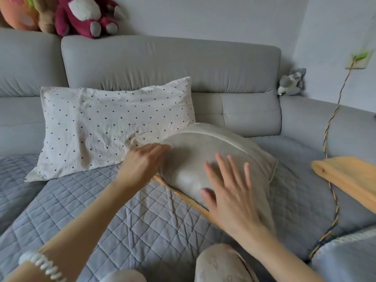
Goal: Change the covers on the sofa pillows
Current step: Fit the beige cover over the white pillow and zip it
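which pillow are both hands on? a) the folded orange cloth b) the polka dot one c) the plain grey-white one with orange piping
c: the left hand and right hand both lie on the plain pillow; the dotted pillow leans behind it, untouched.
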Tool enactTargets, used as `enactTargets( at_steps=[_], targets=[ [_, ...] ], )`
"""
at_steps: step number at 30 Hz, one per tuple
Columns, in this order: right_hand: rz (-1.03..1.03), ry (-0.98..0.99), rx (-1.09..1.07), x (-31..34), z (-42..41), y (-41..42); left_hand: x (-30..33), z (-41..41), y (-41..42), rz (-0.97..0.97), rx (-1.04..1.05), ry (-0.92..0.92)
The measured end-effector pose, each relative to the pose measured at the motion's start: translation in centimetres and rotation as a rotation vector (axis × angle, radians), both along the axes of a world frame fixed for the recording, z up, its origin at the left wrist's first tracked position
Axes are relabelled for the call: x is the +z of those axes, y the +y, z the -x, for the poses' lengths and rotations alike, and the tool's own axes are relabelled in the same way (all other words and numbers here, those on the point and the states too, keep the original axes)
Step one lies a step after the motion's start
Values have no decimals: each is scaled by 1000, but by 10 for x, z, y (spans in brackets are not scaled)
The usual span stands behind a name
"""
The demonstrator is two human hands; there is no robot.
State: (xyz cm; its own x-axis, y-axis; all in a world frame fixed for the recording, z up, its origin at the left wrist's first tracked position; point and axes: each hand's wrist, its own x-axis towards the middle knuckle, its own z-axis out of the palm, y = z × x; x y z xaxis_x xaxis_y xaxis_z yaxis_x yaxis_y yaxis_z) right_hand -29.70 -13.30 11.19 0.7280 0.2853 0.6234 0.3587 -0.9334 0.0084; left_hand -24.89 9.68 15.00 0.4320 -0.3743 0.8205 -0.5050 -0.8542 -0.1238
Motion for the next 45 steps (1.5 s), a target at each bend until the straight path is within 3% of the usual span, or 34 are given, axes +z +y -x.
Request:
enactTargets(
  at_steps=[2, 7, 15, 19, 21, 25, 26, 30, 32, 37, 42, 45],
  targets=[
    [101, 126, -18, -22, -5, 4, -13, 2, 3, -43, -28, 78],
    [85, 51, 62, -29, -34, -22, -62, 10, 31, 48, 36, 73],
    [138, 204, 132, 1, -78, -35, -75, -12, 1, -277, 288, 263],
    [110, 371, 111, 12, -83, -27, -73, -45, -22, -231, 332, 276],
    [61, 260, 61, 7, -79, -18, -74, -60, -29, -192, 285, 179],
    [-55, -245, 103, -7, -51, 11, -81, -69, -34, -196, 216, 77],
    [-27, -259, 109, -9, -41, 21, -84, -67, -32, -201, 210, 100],
    [229, 13, -24, -36, -18, 35, -85, -58, -21, -211, 194, 191],
    [245, 45, -75, -44, -22, 21, -73, -50, -16, -245, 122, 203],
    [193, -199, 35, -29, -38, -26, -42, -6, -23, -242, -26, 89],
    [141, -388, 120, 32, -76, -12, 0, -3, -21, -129, 103, -143],
    [76, -439, 323, 51, -90, 1, 16, 9, 3, -119, 217, -313]
  ],
)
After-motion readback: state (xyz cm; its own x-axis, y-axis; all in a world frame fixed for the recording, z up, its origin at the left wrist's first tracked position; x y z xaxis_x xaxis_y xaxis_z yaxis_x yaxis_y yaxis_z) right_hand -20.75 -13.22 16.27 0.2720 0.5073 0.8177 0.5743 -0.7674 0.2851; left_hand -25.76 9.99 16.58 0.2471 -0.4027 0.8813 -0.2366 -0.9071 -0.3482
